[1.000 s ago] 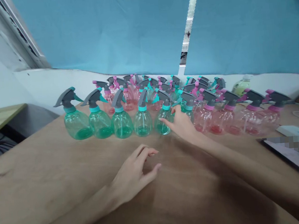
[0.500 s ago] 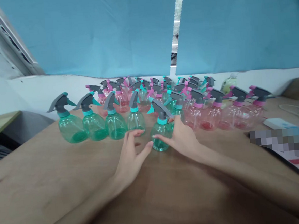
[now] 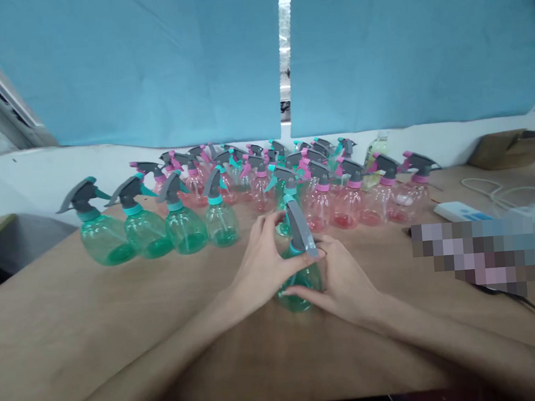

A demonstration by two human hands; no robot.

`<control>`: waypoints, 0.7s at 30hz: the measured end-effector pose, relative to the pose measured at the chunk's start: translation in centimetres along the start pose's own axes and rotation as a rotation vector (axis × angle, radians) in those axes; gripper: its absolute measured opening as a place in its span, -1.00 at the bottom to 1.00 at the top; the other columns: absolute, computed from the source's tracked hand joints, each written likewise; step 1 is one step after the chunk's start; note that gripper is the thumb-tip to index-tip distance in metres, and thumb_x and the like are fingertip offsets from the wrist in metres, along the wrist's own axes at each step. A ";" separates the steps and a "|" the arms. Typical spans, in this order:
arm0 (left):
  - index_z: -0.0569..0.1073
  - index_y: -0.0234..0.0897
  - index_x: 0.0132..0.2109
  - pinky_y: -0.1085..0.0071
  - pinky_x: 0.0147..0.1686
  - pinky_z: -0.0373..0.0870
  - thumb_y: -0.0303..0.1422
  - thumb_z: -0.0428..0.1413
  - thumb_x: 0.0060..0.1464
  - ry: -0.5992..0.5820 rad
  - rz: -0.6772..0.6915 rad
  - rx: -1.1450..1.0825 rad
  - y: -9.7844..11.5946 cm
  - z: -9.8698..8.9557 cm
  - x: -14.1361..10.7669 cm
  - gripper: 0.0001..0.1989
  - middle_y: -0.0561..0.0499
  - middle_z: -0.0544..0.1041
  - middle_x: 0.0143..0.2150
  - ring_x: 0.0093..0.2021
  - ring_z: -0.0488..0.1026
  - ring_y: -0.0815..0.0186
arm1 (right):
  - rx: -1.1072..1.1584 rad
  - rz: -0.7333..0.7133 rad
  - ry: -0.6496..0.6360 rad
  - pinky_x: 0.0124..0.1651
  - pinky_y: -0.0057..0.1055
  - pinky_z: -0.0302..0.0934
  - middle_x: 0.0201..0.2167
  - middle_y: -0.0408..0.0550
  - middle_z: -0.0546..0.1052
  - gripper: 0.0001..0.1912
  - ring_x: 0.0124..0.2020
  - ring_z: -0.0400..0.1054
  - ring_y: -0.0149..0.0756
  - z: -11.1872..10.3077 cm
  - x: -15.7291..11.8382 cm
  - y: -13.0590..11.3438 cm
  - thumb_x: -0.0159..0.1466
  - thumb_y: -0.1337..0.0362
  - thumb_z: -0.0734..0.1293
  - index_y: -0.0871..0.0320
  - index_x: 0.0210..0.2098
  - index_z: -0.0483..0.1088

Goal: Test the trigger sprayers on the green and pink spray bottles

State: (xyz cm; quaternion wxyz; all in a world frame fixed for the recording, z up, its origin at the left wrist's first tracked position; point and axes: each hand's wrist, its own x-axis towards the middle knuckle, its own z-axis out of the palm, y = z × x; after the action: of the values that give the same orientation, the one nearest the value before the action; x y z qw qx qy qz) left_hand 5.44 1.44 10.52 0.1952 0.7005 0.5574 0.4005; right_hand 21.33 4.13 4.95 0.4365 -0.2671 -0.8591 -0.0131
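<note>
A green spray bottle (image 3: 298, 301) with a grey trigger head stands close to me, both my hands round it. My left hand (image 3: 267, 258) closes about its neck just below the head, with the thumb across the front. Round the right side of the body curls my right hand (image 3: 348, 277), its thumb lying low on the front. The far fingertips of both hands are hidden behind the bottle. Just beyond it stands another green spray bottle (image 3: 284, 227), partly covered by my left hand and the held bottle's head.
On the left, several green spray bottles (image 3: 186, 233) form a row. Pink spray bottles (image 3: 347, 210) line the right, with mixed ones behind. A blurred-out flat item (image 3: 473, 259), a white box (image 3: 458, 211), cables and a cardboard box (image 3: 511, 150) lie farther right on the wooden table (image 3: 120, 321).
The green spray bottle has come nearer to me and its head has turned. My left hand has moved from beside it onto its neck. The view has shifted right.
</note>
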 end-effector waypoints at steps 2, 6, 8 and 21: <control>0.23 -0.20 0.11 0.09 0.11 0.24 -0.17 0.19 -0.02 -0.042 0.032 -0.050 0.2 0.3 0.4 -0.43 -0.11 0.30 0.14 0.14 0.27 0.11 | 0.093 0.011 0.003 -0.14 -0.10 0.29 -0.17 0.16 0.44 -0.50 -0.12 0.36 -0.03 -0.5 -0.4 0.2 0.17 -0.01 0.33 0.19 -0.05 0.18; 0.25 -0.25 0.04 0.18 -0.05 0.37 -0.25 0.14 0.03 -0.064 0.051 -0.113 0.6 1.0 0.9 -0.57 -0.11 0.38 0.04 -0.01 0.38 0.15 | 0.219 -0.017 0.000 -0.15 -0.11 0.29 -0.20 0.08 0.45 -0.59 -0.13 0.37 -0.06 -1.2 -1.1 0.4 0.16 0.06 0.34 0.11 -0.11 0.17; 0.26 -0.25 0.01 0.23 -0.16 0.39 -0.30 0.08 0.07 -0.051 0.051 -0.095 0.9 1.2 1.0 -0.65 -0.06 0.43 -0.11 -0.14 0.42 0.20 | 0.251 -0.053 -0.024 -0.07 -0.07 0.26 -0.12 0.11 0.44 -0.56 -0.02 0.33 -0.04 -1.2 -1.5 0.6 0.16 0.09 0.34 0.10 -0.07 0.15; 0.35 -0.19 -0.25 0.34 -0.31 0.33 -0.44 -0.04 -0.04 -0.024 0.024 -0.100 0.0 1.2 2.6 -0.83 0.10 0.36 -0.41 -0.39 0.34 0.33 | 0.181 0.075 -0.348 0.00 -0.08 0.26 -0.06 0.11 0.46 -0.63 -0.02 0.35 -0.11 -2.0 -1.7 8.3 0.21 0.04 0.31 0.14 -0.10 0.26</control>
State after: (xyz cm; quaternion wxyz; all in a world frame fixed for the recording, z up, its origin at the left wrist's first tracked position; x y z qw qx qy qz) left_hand 6.53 4.10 10.65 0.2320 0.7014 0.5258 0.4216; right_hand 27.53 9.94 3.11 0.3041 -0.2568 -0.9086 0.1268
